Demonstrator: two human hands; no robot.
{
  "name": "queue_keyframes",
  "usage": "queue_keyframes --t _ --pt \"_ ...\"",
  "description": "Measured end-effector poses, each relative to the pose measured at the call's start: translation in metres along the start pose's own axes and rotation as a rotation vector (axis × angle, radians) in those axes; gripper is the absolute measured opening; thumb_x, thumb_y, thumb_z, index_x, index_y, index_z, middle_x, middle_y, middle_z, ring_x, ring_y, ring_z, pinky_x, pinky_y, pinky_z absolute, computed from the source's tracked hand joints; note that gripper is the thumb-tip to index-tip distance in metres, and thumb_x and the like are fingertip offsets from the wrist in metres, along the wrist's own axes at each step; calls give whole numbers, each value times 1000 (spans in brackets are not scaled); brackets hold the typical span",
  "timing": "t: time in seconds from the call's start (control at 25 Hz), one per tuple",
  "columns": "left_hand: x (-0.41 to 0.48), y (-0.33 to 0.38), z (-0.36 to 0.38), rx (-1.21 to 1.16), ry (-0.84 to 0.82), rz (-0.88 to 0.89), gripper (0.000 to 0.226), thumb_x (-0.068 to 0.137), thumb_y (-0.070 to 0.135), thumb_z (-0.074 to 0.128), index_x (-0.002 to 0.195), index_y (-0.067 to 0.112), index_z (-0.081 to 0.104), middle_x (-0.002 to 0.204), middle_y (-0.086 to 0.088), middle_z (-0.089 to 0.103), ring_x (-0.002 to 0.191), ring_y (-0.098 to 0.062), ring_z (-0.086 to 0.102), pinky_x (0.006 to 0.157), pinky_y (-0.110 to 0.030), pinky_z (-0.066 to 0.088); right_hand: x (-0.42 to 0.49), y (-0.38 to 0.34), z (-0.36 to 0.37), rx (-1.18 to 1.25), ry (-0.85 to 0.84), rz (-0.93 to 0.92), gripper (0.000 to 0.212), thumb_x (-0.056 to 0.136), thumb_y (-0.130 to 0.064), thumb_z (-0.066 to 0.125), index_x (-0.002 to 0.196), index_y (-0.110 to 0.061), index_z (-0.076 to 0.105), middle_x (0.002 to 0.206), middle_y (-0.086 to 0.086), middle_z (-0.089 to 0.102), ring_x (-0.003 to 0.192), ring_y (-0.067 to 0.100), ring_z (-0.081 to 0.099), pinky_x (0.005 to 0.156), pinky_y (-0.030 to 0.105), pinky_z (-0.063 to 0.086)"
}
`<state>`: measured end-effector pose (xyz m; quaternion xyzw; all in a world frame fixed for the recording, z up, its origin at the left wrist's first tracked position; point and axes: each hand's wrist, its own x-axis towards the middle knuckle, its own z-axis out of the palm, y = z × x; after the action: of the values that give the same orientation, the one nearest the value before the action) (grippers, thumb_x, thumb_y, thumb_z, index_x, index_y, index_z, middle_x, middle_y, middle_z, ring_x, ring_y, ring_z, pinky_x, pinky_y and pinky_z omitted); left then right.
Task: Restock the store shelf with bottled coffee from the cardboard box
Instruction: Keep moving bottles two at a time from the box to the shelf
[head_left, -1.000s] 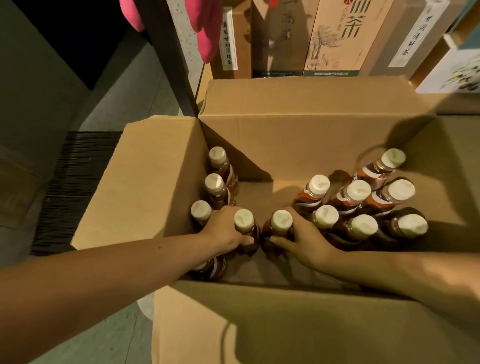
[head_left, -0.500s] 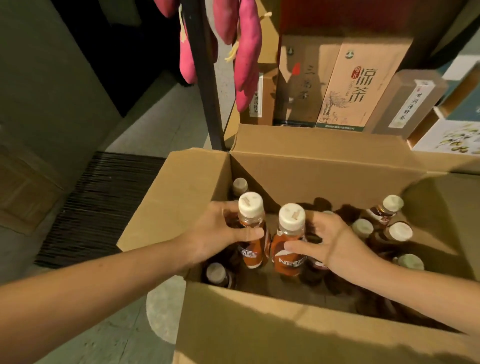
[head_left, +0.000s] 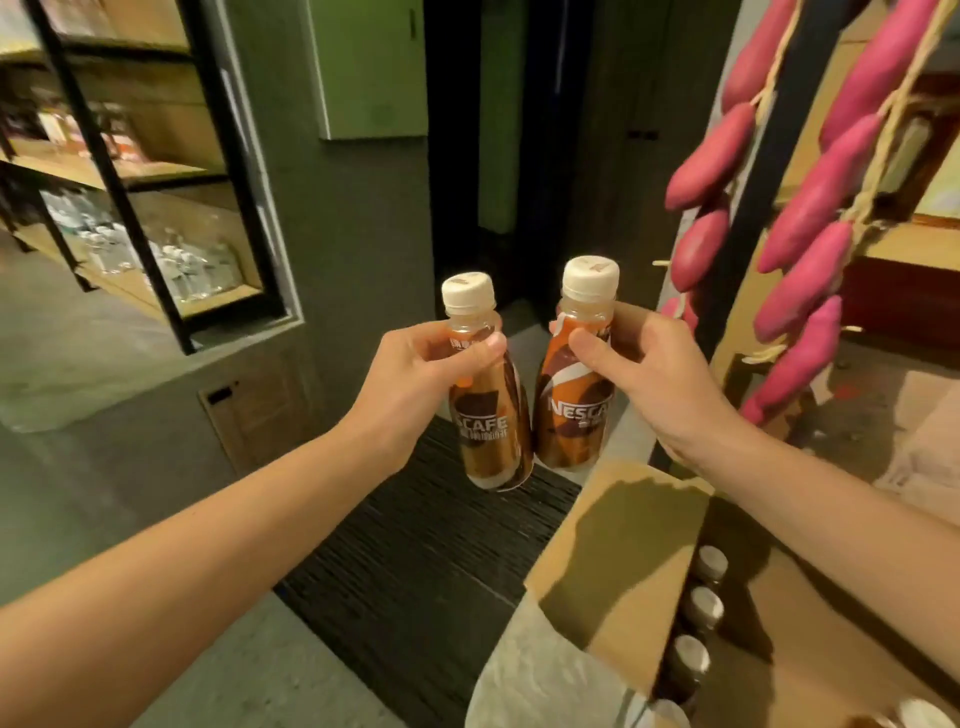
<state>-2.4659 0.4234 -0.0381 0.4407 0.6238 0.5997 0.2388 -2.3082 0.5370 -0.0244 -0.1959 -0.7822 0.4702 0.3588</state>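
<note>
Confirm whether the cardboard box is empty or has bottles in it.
Not empty. Inside the cardboard box, a row of capped bottles stands along its left wall; how many in all, cannot tell.

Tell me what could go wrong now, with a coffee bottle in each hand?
The left hand and right hand each grip only the upper part of a bottle, so the left bottle or right bottle might slip. The two bottles hang close together and could knock. The hanging pink bunches are beside the right hand; a swing that way might snag them.
</note>
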Motion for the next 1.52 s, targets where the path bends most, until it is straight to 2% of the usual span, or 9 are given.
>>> queue_keyframes --t 0.08,0.2,0.32,0.56,0.8,0.96,1.12,1.32,1.52 --pt "2 7 -62 -19 142 20 37 74 38 69 104 17 68 101 2 72 100 -15 66 93 -42 47 35 -23 57 56 -37 -50 14 88 -22 57 93 -35 58 93 -19 65 83 -16 62 66 0 45" --pt "-4 17 -167 -5 296 34 16 79 30 69 93 21 68 94 3 71 93 -13 66 84 -33 48 81 -59 161 101 -88 -115 8 90 -23 56 91 -31 58 89 -16 64 75 -15 62 62 1 45" --pt "-12 26 -274 28 421 10 20 79 30 70 95 20 66 95 3 69 91 -12 63 81 -33 46 120 -100 263 155 -116 -134 6 91 -25 56 94 -23 60 87 -12 65 72 -10 62 58 3 45" --pt "-29 25 -475 75 659 -23 37 77 31 72 109 12 66 104 -4 69 99 -20 63 92 -39 47 190 -172 461 231 -341 -163 24 92 -30 54 108 -14 59 96 -7 65 92 7 60 78 21 45" --pt "-25 -10 -643 65 882 -23 16 79 24 72 92 17 67 88 -1 68 83 -15 64 75 -31 48 262 -197 648 274 -497 -163 39 91 -35 54 121 -9 54 119 6 62 112 21 56 96 37 42" --pt "-2 -38 -756 100 1003 -29 22 78 24 73 97 14 68 89 -3 69 81 -16 64 77 -32 50 326 -209 765 345 -575 -198 34 94 -28 52 124 -12 53 107 -2 60 101 12 52 87 30 40" --pt "40 -54 -865 112 1105 -32 21 82 21 69 100 12 65 81 2 64 70 -7 59 58 -21 42 401 -228 877 367 -638 -257 26 94 -28 51 115 -14 57 94 -7 59 85 4 53 74 20 42" --pt "81 -84 -1001 116 1211 -65 18 81 21 69 97 13 64 80 2 64 73 -10 59 62 -25 43 486 -246 1020 354 -706 -309 19 93 -28 53 104 -14 61 98 1 63 93 14 58 86 31 46" --pt "116 -123 -1142 121 1264 -77 16 82 21 69 95 15 60 80 3 61 73 -10 57 77 -34 41 553 -251 1162 347 -713 -309 24 93 -28 53 109 -12 61 98 0 62 94 15 58 87 32 46"
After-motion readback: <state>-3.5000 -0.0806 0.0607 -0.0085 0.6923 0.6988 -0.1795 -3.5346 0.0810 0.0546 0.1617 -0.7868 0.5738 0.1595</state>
